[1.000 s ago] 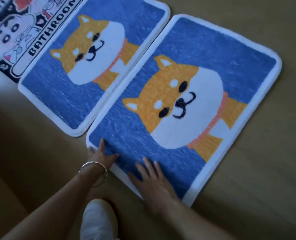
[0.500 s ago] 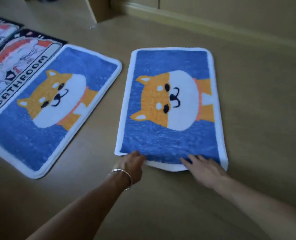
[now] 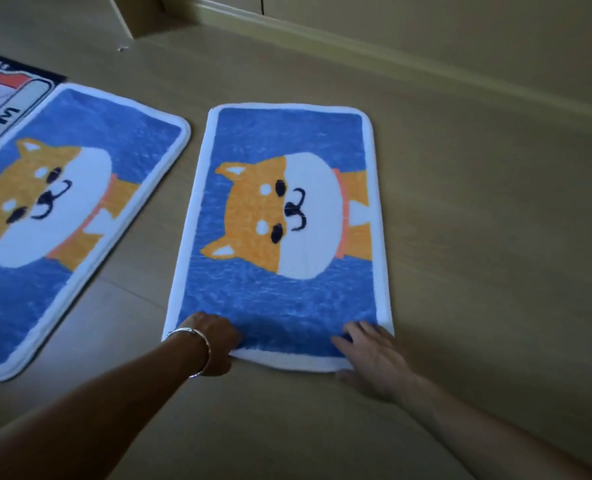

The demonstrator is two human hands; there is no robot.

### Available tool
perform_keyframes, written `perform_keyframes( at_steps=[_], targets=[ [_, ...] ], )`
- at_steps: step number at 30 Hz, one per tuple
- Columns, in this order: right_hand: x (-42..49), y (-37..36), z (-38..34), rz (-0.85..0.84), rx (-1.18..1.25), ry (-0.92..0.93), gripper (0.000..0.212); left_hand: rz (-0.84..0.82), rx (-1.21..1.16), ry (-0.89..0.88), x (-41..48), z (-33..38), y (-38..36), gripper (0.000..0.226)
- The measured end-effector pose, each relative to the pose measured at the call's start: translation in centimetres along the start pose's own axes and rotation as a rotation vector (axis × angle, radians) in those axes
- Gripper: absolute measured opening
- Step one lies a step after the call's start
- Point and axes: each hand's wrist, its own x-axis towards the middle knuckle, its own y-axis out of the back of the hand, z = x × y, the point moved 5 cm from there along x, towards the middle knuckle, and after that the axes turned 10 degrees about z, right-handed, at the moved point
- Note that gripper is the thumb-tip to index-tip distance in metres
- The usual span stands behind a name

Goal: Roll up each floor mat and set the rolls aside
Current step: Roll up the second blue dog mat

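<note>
A blue floor mat with an orange-and-white dog and a white border lies flat on the wooden floor in front of me, its short edge nearest me. My left hand, wearing a silver bracelet, grips the near left corner with curled fingers. My right hand holds the near right corner, fingers on top and thumb at the edge. The near edge is slightly lifted between my hands.
A second, matching dog mat lies flat to the left, at an angle. Beyond it at the far left shows part of a dark cartoon bathroom mat. A wall baseboard runs across the back. Bare floor lies to the right.
The near mat has been pulled away from the second mat and turned square to me. Both hands have shifted from lying on it to holding its near corners.
</note>
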Motion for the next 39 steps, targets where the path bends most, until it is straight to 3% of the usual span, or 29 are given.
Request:
perform_keyframes(
  at_steps=[3, 7, 11, 13, 18, 21, 23, 25, 27, 33, 36, 39],
  targets=[
    [0.1, -1.0, -2.1, 0.013, -0.085, 0.098, 0.047, 0.053, -0.07, -0.013, -1.3, 0.2, -1.7, 0.041],
    [0.7, -1.4, -2.7, 0.181, -0.07, 0.12, 0.028, 0.229, -0.175, -0.026, -1.3, 2.4, -2.1, 0.052],
    [0.9, -1.1, -1.8, 0.213, 0.076, 0.023, 0.031, 0.455, -0.245, -0.094, -0.6, 3.0, -1.9, 0.022],
    [1.0, -1.0, -1.8, 0.175, 0.154, -0.046, 0.036, 0.43, -0.346, -0.003, -0.2, 2.0, -1.2, 0.011],
    [0.8, -0.2, -1.4, 0.098, 0.282, -0.107, 0.028, 0.34, -0.328, 0.024, 1.8, 1.8, -1.3, 0.024],
    [1.0, 0.2, -2.2, 0.178, 0.136, 0.012, 0.044, 0.302, -0.219, -0.025, 1.9, 2.0, -1.3, 0.033],
    [1.3, -0.1, -2.3, 0.215, 0.0, 0.02, 0.04, 0.446, -0.122, -0.128, 1.6, 2.3, -0.7, 0.036],
    [1.3, -0.4, -2.6, 0.244, -0.062, 0.025, 0.026, 0.597, -0.016, -0.231, 1.0, 2.7, -0.9, 0.024],
    [1.1, -0.8, -2.8, 0.254, -0.131, 0.065, 0.029, 0.736, 0.074, -0.286, 0.4, 3.0, -1.8, 0.025],
    [0.5, -0.8, -3.5, 0.316, -0.259, 0.12, 0.022, 0.932, 0.287, -0.211, -1.7, 2.8, -3.4, 0.053],
    [0.4, -1.6, -3.4, 0.276, -0.198, 0.045, 0.036, 0.858, 0.171, -0.144, -1.8, 3.0, -3.6, 0.043],
    [0.8, -1.1, -2.9, 0.216, -0.054, -0.099, 0.034, 0.696, -0.063, -0.077, -1.2, 1.4, -4.1, 0.067]
  ],
)
